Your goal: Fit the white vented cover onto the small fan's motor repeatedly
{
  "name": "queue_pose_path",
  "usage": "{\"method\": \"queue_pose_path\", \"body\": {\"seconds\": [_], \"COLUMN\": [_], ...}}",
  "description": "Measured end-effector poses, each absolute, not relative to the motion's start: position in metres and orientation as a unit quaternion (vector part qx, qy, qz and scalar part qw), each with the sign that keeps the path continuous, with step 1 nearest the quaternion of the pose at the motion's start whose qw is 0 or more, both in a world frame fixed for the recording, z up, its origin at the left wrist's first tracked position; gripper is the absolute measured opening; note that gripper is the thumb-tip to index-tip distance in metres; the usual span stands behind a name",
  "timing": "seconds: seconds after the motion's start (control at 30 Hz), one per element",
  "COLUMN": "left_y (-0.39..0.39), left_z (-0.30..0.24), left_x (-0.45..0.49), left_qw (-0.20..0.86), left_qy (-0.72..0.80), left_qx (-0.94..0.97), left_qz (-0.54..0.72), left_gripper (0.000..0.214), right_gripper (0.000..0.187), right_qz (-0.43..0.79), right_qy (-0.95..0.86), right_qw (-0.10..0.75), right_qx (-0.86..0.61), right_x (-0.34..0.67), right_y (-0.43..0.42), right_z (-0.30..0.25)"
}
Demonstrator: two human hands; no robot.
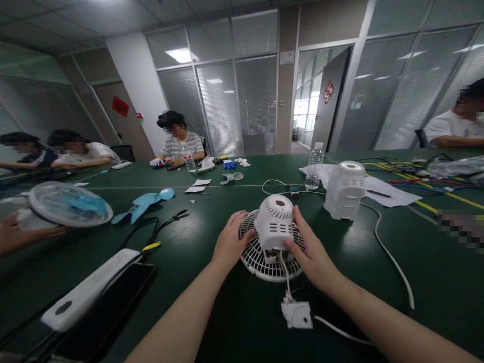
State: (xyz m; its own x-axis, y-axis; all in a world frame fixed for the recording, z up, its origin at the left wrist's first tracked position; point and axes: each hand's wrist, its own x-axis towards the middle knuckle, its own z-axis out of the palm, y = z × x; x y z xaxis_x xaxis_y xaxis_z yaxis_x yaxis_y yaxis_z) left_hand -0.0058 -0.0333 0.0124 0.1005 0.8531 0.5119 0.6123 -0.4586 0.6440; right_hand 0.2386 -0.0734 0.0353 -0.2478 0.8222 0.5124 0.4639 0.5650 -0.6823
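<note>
Between my hands a white vented motor housing (275, 222) of a small fan sits over the back of a round white fan grille (257, 259). My left hand (232, 241) has its thumb against the housing's left side and its fingers by the grille's rim. Along the right side of the housing, my right hand (310, 247) presses with thumb and fingers. Some inner parts show under the housing's lower edge. A white cable runs down from there to a small white plate (297, 315) with a hole, lying on the table.
Another white housing (345, 190) and a water bottle (314, 166) stand at the right. Blue fan blades (143, 202), a power strip (91, 287) and a phone (109, 312) lie left. A co-worker's hand holds a fan (70, 204). Other people sit around the table.
</note>
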Motion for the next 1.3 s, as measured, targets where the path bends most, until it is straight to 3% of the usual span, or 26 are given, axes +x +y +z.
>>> {"method": "queue_pose_path", "body": {"seconds": [0.1, 0.3, 0.7, 1.0, 1.3], "left_y": [-0.043, -0.053, -0.058, -0.060, -0.061], "left_z": [0.017, 0.021, 0.028, 0.030, 0.031], "left_x": [0.001, 0.010, 0.006, 0.008, 0.009], "left_qw": [0.180, 0.269, 0.271, 0.251, 0.242], "left_qy": [0.430, 0.361, 0.389, 0.384, 0.374], "left_qx": [0.739, 0.785, 0.782, 0.798, 0.804], "left_qz": [0.486, 0.426, 0.405, 0.390, 0.394], "left_gripper": [0.054, 0.099, 0.092, 0.109, 0.107], "right_gripper": [0.066, 0.065, 0.072, 0.065, 0.064], "right_qz": [0.196, 0.228, 0.239, 0.223, 0.209], "right_qy": [-0.769, -0.761, -0.765, -0.756, -0.747], "right_qw": [0.440, 0.445, 0.444, 0.458, 0.477], "right_qx": [-0.419, -0.414, -0.401, -0.411, -0.414], "right_x": [0.239, 0.239, 0.242, 0.245, 0.246], "right_y": [-0.072, -0.073, -0.077, -0.077, -0.079], "right_z": [0.036, 0.035, 0.037, 0.040, 0.040]}}
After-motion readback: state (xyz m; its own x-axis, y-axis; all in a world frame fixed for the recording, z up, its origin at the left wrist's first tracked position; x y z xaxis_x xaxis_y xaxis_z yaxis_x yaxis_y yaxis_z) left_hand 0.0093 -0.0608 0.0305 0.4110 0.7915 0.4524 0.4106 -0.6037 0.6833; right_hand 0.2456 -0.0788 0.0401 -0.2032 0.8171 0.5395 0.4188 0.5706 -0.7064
